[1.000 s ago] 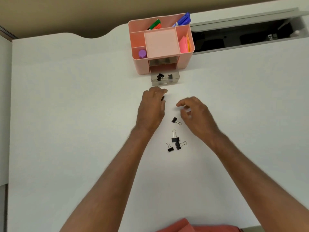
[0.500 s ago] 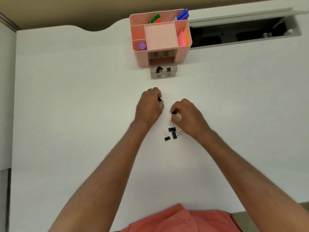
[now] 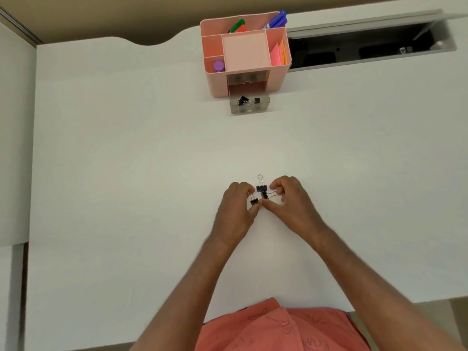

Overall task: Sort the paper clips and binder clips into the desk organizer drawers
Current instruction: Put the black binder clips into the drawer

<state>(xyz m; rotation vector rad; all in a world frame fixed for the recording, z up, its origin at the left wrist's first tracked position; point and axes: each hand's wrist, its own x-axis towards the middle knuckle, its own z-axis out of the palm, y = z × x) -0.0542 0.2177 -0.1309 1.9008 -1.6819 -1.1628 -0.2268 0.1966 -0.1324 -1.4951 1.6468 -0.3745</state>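
Observation:
Three black binder clips lie bunched on the white desk between my hands. My left hand point(image 3: 235, 209) pinches one binder clip point(image 3: 254, 200) with thumb and fingertips. My right hand point(image 3: 291, 203) closes on the wire handle of a second binder clip point(image 3: 264, 195). A third binder clip point(image 3: 261, 187) sits just beyond them, handle pointing away, touched by neither hand. Far ahead stands the pink desk organizer point(image 3: 217, 82); its clear lower drawer point(image 3: 249, 108) is pulled out and holds a few binder clips point(image 3: 243, 100). No paper clips are visible.
The organizer's top compartments hold markers point(image 3: 277, 20), pink sticky notes point(image 3: 277, 55) and a purple cap point(image 3: 218, 65). An open cable hatch point(image 3: 367, 50) lies to the right of the organizer. The desk's near edge runs by my red shirt point(image 3: 278, 328).
Both hands have drawn back from near the drawer toward my body and closed in on the bunch of clips. The lone clip that lay apart was taken up by my right hand.

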